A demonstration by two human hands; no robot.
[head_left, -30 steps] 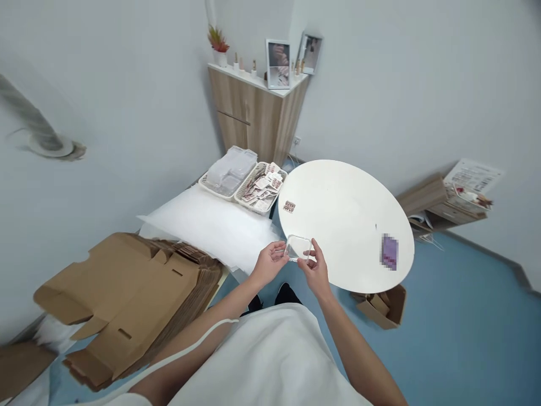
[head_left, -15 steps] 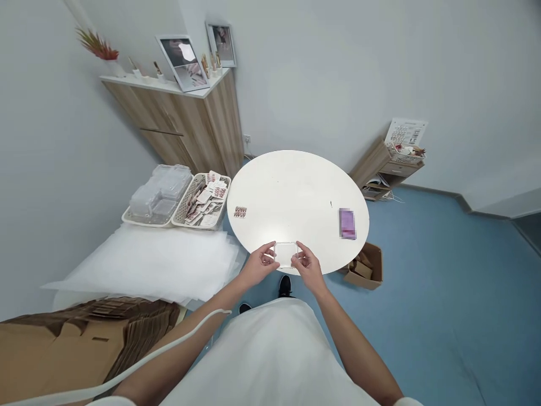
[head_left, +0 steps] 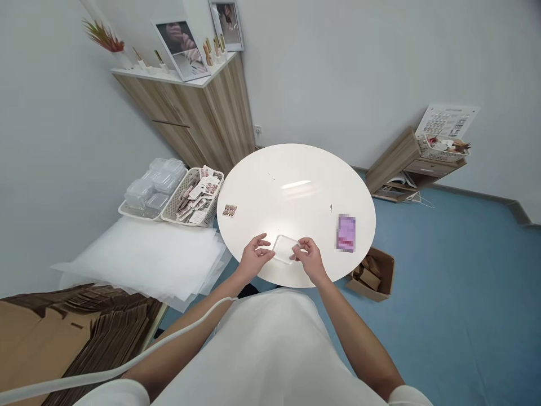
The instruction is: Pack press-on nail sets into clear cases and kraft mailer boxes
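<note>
A clear, rounded-rectangular plastic case is tilted over the near edge of the white oval table. My right hand pinches its right side. My left hand is at the case's left side, fingers apart, its thumb tip close to the near left corner; whether it touches is unclear. A small card with rows of brown nail-like pieces lies at the table's left. A blurred purple item lies at the right, with a tiny dark object beyond it.
Left of the table are a basket of cards, a tray of clear cases, white sheets and stacked brown cardboard. An open carton is below the table's right edge. A white cable crosses my left forearm.
My left fingers have opened away from the case, which has turned and tilted in my right hand. The camera view has shifted, with the table appearing larger.
</note>
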